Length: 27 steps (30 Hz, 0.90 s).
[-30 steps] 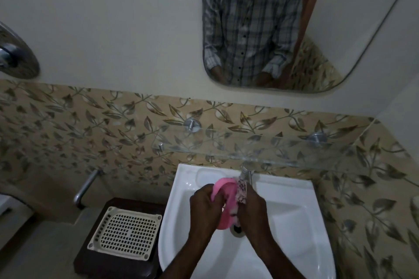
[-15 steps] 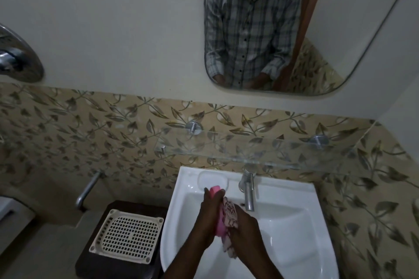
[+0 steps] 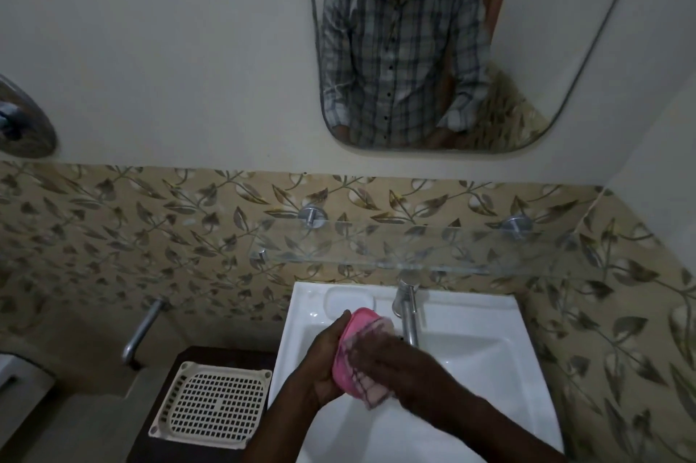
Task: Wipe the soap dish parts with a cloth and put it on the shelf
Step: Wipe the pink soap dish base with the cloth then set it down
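The pink soap dish (image 3: 357, 325) stood on edge above the left half of the white basin (image 3: 489, 368), just in front of the tap (image 3: 408, 312) and clear of the bowl. My left hand (image 3: 324, 364) gripped it from the left, fingers curled round its rim and the palm cupped behind it. A checked cloth (image 3: 376, 391) lay over the dish's right face, one corner hanging below it. My right hand (image 3: 406, 364) lay on that cloth and pressed it against the dish, but the hand was smeared with blur, so I could not tell whether the fingers were curled into the cloth or lay flat on it. Both forearms reached in over the basin's near edge. Above the basin's back rim, a glass shelf (image 3: 414, 249) hung on two metal pegs against the leaf-patterned tiles. Higher up, over the basin, a mirror (image 3: 565, 48) showed a checked shirt with rolled sleeves. Left of the basin, a cream perforated tray (image 3: 211, 406) lay flat on a dark stand (image 3: 226, 354), which touched the basin's side. Beyond the stand, a metal pipe (image 3: 143, 330) angled down from the tiled wall.
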Tool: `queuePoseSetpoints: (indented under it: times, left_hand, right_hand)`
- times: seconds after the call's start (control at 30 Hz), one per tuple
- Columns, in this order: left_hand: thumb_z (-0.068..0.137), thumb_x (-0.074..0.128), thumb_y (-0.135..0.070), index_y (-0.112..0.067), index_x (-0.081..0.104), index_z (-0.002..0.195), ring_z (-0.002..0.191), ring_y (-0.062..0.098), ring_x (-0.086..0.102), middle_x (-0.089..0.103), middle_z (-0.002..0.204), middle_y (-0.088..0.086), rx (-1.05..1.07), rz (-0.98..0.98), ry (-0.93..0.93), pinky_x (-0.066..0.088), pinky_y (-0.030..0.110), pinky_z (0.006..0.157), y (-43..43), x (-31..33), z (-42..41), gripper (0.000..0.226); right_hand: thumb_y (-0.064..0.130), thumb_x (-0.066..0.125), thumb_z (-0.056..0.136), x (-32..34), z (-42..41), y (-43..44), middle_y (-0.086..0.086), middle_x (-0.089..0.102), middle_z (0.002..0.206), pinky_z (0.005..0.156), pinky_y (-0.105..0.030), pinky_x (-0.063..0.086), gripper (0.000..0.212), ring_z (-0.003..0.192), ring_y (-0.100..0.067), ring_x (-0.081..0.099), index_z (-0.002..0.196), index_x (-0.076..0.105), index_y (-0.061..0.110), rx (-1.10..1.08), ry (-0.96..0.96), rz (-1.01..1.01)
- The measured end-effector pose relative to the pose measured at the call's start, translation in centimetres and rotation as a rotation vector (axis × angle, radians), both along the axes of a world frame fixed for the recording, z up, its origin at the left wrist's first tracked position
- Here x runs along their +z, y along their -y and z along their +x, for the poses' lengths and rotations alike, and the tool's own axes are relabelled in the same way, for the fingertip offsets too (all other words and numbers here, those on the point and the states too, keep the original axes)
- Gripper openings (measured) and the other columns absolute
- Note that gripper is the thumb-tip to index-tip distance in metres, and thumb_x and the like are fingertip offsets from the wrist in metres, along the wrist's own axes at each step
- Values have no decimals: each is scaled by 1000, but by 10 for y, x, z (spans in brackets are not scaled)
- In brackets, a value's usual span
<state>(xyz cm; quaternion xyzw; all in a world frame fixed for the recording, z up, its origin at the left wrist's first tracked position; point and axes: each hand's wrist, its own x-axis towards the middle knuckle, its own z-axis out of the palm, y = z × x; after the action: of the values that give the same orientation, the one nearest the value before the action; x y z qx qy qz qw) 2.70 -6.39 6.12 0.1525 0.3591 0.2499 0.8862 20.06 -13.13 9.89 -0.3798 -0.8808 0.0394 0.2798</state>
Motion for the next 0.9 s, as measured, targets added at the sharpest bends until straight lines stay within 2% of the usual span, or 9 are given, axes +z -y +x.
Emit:
queuePoseSetpoints:
  times: [0.07, 0.17, 0.23, 0.33, 0.5, 0.63, 0.73, 0.83, 0.9]
  left_hand:
    - [92, 61, -33, 6, 66, 121, 93, 39, 70, 69, 109, 28, 29, -1, 72, 55, 47, 85, 7, 7, 3, 49]
    - [80, 79, -22, 15, 67, 103, 72, 38, 71, 70, 84, 27, 17, -80, 193, 61, 41, 66, 12, 11, 1, 46]
    - [94, 60, -32, 14, 67, 104, 74, 39, 71, 70, 86, 27, 5, -123, 203, 61, 41, 68, 14, 10, 0, 47]
    - [98, 51, -30, 7, 64, 123, 92, 39, 70, 69, 109, 27, 62, -74, 142, 54, 46, 85, 17, 12, 1, 46]
    - [92, 51, -43, 11, 74, 99, 77, 36, 74, 73, 89, 26, 116, -73, 54, 62, 40, 68, 13, 3, -7, 59]
    - [99, 44, -38, -7, 81, 96, 93, 30, 76, 77, 104, 18, 280, 70, -40, 62, 37, 76, 11, 6, 10, 49]
    - [103, 41, -40, -14, 81, 101, 102, 27, 74, 75, 112, 16, 386, 243, -203, 60, 31, 76, 15, 5, 27, 47]
    - [103, 38, -46, -25, 69, 125, 113, 16, 69, 74, 120, 2, 416, 471, -384, 58, 28, 91, 31, -5, 33, 44]
    - [102, 38, -44, -28, 62, 132, 115, 9, 67, 73, 122, -5, 431, 524, -389, 56, 21, 90, 36, -10, 31, 42]
  right_hand:
    - [-10, 77, 71, 2, 0, -11, -22, 69, 117, 86, -50, 58, 41, 108, -37, 67, 110, 73, -2, -166, -123, -75]
    - [-12, 62, 75, -6, -17, -9, -22, 70, 113, 95, -44, 53, 37, 109, -32, 66, 109, 71, 0, 56, -105, -99]
    - [1, 51, 94, -6, -7, -12, -21, 69, 117, 102, -40, 49, 26, 114, -31, 64, 111, 71, 0, 188, -65, -45]
    - [3, 66, 88, -2, 9, -24, -21, 72, 113, 84, -49, 59, 20, 107, -35, 68, 105, 75, -2, -46, -130, -4]
    - [-10, 65, 83, -18, -11, -9, -15, 67, 125, 104, -37, 48, 39, 121, -26, 61, 119, 69, 4, 217, -39, -40]
    - [-8, 68, 78, -3, -18, -27, -18, 68, 121, 95, -45, 55, 42, 114, -32, 65, 119, 69, 1, -263, -243, -194]
    - [9, 60, 91, 2, -56, -24, -5, 69, 116, 93, -30, 51, 33, 108, -20, 64, 122, 66, 16, -648, -361, -435]
    - [35, 54, 94, 11, -64, -26, 0, 75, 94, 79, -27, 53, 25, 91, -17, 70, 102, 72, 19, -878, -341, -461]
    - [33, 53, 96, 16, -63, -29, -5, 75, 86, 77, -31, 55, 28, 86, -22, 71, 90, 73, 14, -892, -394, -528]
